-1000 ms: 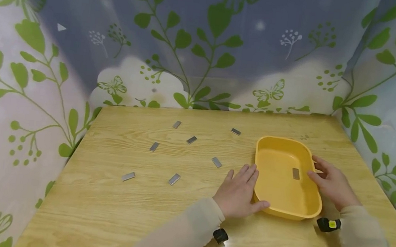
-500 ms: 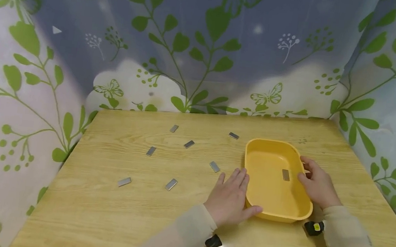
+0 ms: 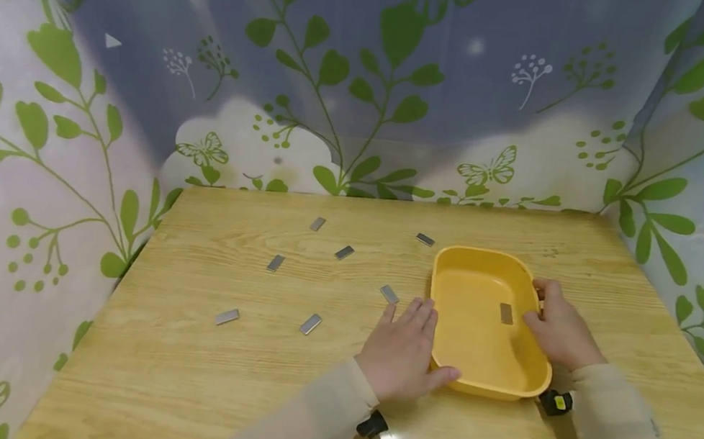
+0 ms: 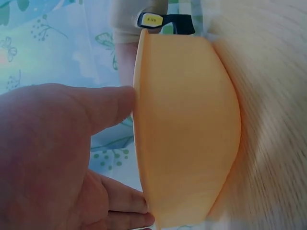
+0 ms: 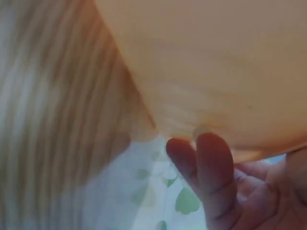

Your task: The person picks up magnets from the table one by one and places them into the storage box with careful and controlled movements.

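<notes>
A yellow plastic basin [image 3: 474,349] rests on the right half of the wooden table, with one small grey rectangular piece [image 3: 506,314] lying inside. Along its left side lies my left hand [image 3: 398,351], fingers straight against the wall and thumb at the near rim. The left wrist view shows that thumb [image 4: 112,108] touching the edge of the basin. My right hand [image 3: 564,327] pinches the right rim, thumb on the inner side and fingers outside. Two of those fingers [image 5: 213,163] appear under the rim in the right wrist view.
Several similar grey pieces lie scattered over the table left of the basin; the closest one [image 3: 389,294] is just beyond my left fingertips. Leaf-patterned cloth [image 3: 256,143] encloses the table [image 3: 176,388] at the back and both sides.
Both hands have shifted the basin a little to the left across the table, nearer the loose pieces. The grey piece inside has travelled with it. The loose pieces stay in place.
</notes>
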Tool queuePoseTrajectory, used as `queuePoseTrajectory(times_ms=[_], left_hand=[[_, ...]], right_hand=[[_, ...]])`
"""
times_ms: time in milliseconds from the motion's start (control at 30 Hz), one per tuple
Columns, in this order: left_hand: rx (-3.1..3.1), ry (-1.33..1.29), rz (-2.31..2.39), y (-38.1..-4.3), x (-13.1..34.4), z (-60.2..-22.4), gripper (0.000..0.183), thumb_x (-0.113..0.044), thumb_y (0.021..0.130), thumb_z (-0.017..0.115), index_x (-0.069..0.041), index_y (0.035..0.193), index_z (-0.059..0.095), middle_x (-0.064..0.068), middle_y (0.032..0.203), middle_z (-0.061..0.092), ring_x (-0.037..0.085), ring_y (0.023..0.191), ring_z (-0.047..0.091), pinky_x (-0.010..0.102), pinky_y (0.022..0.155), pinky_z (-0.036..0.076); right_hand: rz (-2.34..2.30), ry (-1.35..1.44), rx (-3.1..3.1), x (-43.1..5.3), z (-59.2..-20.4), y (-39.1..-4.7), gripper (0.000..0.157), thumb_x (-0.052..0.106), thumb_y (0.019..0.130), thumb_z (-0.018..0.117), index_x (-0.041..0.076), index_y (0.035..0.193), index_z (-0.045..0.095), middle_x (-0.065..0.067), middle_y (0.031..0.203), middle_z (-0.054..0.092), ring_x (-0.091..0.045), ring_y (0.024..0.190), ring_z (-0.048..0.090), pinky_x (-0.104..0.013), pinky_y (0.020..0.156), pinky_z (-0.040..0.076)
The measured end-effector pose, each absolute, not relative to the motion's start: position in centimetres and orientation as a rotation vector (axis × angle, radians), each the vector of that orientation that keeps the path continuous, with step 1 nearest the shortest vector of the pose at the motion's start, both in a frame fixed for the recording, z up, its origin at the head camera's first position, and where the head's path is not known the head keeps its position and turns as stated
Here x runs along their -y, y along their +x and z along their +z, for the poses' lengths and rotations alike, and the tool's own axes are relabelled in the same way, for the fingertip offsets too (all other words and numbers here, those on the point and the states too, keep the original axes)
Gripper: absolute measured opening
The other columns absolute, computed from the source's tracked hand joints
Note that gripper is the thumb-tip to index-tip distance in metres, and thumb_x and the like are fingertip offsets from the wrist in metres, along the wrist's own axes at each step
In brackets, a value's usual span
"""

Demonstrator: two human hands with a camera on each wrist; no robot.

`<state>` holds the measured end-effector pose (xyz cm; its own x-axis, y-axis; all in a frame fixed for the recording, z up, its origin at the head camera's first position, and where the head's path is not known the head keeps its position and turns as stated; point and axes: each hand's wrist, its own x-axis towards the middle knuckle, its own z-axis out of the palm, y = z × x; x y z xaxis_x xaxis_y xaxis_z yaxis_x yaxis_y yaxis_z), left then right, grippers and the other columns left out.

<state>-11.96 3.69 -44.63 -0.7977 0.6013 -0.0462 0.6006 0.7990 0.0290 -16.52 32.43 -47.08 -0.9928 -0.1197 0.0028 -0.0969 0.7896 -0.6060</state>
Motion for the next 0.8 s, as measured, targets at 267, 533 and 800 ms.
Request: queuePoseTrajectory(times_ms=[267, 533, 800], left_hand=[[-2.864, 1.025, 0.081, -13.0, -2.4, -44.7, 0.091, -0.073, 0.091, 0.029, -0.005, 0.151, 0.027, 0.008, 0.158, 0.017, 0.023, 0.145, 0.018, 0.048, 0.113, 0.022], [-2.765, 1.043, 0.233, -14.6, -0.9, -44.5, 0.091, -0.069, 0.09, 0.041, -0.005, 0.152, 0.021, 0.006, 0.159, 0.013, 0.021, 0.145, 0.016, 0.048, 0.112, 0.024], [-2.673, 0.995, 0.456, -15.3, 0.3, -44.1, 0.088, -0.059, 0.091, 0.053, -0.006, 0.153, 0.019, 0.005, 0.16, 0.011, 0.021, 0.146, 0.011, 0.047, 0.114, 0.018]], right_hand=[[-0.914, -0.13, -2.885, -30.7, -46.6, -16.0, 0.055, 0.008, 0.097, 0.036, -0.015, 0.139, 0.007, -0.032, 0.095, 0.058, -0.029, 0.072, 0.058, -0.038, 0.062, 0.048], [-0.847, -0.043, -2.869, -29.3, -46.4, -15.5, 0.055, 0.009, 0.098, 0.036, -0.014, 0.136, 0.004, -0.021, 0.082, 0.056, -0.023, 0.06, 0.052, -0.034, 0.052, 0.043], [-0.845, -0.044, -2.904, -28.2, -46.3, -15.2, 0.051, 0.008, 0.097, 0.036, -0.015, 0.133, 0.007, -0.022, 0.079, 0.057, -0.024, 0.058, 0.053, -0.034, 0.051, 0.043]])
